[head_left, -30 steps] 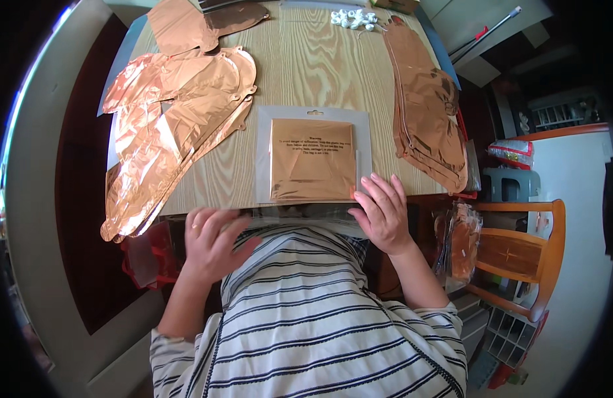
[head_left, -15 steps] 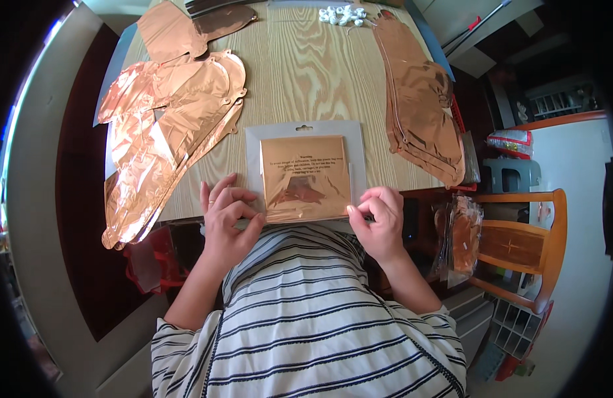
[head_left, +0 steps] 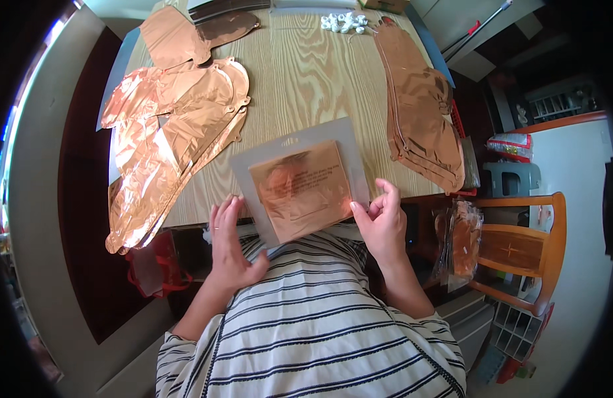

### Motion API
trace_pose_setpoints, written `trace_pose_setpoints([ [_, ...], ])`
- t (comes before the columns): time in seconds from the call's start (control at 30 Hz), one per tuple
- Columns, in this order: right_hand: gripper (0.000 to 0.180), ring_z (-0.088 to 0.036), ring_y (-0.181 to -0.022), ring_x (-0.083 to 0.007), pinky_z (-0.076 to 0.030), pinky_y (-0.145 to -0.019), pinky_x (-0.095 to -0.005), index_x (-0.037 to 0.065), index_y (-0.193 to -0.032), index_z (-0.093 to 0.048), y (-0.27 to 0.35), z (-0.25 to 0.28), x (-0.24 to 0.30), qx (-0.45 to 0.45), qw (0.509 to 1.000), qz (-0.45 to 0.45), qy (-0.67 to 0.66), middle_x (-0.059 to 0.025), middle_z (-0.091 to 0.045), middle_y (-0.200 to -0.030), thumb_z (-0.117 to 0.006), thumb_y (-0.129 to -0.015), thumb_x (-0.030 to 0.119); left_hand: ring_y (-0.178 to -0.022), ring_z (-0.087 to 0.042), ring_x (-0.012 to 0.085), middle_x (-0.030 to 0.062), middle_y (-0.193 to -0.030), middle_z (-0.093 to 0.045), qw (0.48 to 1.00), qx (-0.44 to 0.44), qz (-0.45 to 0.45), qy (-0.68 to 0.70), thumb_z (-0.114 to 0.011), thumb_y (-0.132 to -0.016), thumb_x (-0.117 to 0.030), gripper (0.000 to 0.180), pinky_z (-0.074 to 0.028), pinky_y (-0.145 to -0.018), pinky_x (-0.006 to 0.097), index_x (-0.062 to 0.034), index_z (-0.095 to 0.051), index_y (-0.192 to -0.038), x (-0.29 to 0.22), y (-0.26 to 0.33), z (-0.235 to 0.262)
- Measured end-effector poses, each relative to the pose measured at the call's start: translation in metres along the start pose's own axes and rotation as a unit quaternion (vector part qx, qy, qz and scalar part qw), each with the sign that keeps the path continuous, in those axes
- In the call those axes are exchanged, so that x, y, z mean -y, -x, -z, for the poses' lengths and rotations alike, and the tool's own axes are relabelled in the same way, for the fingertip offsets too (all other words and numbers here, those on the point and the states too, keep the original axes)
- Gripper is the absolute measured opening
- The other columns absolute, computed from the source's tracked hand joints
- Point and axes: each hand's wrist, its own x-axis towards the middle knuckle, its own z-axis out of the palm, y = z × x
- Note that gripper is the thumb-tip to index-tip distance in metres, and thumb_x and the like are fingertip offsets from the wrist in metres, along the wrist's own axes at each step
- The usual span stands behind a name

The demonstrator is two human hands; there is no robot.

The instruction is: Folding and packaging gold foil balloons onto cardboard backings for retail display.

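A flat plastic packet (head_left: 359, 159) with a hang hole lies tilted at the near table edge, a folded copper-coloured foil piece (head_left: 306, 205) inside it. My right hand (head_left: 380, 225) pinches the packet's lower right edge between thumb and fingers. Beside the packet's left edge, my left hand (head_left: 232, 249) is open, thumb apart from the raised fingers. Flat copper foil balloons (head_left: 154, 142) lie spread on the left of the table. Another stack of copper foil balloons (head_left: 419, 99) rests along the right side.
White ribbon rolls (head_left: 344, 24) sit at the far edge of the wooden table (head_left: 306, 79). To the right stands a wooden chair (head_left: 551, 245) with bagged copper foil (head_left: 464, 239) beside it. A red bag (head_left: 154, 265) hangs below the table at left.
The packet has turned counterclockwise, its left side coming toward me. My left hand has opened and moved slightly down, while my right hand keeps its pinch on the right edge.
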Motion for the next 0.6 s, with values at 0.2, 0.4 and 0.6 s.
trace_pose_setpoints([
  [0.2, 0.038, -0.058, -0.057, -0.0233, -0.049, -0.057, -0.0379, 0.002, -0.098, -0.061, -0.012, 0.010, -0.004, 0.019, 0.997, 0.048, 0.050, -0.0069, -0.058, -0.068, -0.086, -0.077, 0.021, -0.113, -0.056, 0.0242, 0.0209, -0.130, -0.056, 0.993, -0.083, 0.043, 0.078, -0.088, -0.075, -0.019, 0.097, -0.045, -0.098, 0.041, 0.0035, -0.028, -0.148, 0.011, 0.033, -0.024],
  [0.4, 0.030, -0.061, -0.064, -0.0129, -0.051, -0.056, -0.0304, 0.000, -0.096, -0.059, -0.004, 0.016, -0.003, 0.138, 0.975, -0.078, -0.155, -0.0058, -0.064, -0.077, -0.083, -0.084, 0.015, -0.101, -0.065, 0.0194, 0.0124, -0.108, -0.064, 0.765, 0.080, 0.436, 0.468, -0.085, -0.085, -0.013, 0.059, -0.055, -0.091, 0.036, -0.0003, -0.046, -0.127, 0.003, 0.049, -0.039],
  [0.6, 0.017, -0.065, -0.075, -0.0099, -0.059, -0.060, -0.0270, -0.001, -0.108, -0.056, 0.011, 0.027, 0.002, 0.309, 0.817, -0.172, -0.455, -0.0042, -0.067, -0.090, -0.068, -0.096, 0.002, -0.111, -0.067, 0.0256, 0.0159, -0.121, -0.067, 0.672, -0.026, 0.406, 0.619, -0.065, -0.100, -0.015, 0.037, -0.056, -0.094, 0.042, 0.0055, -0.057, -0.130, -0.023, -0.002, -0.025],
])
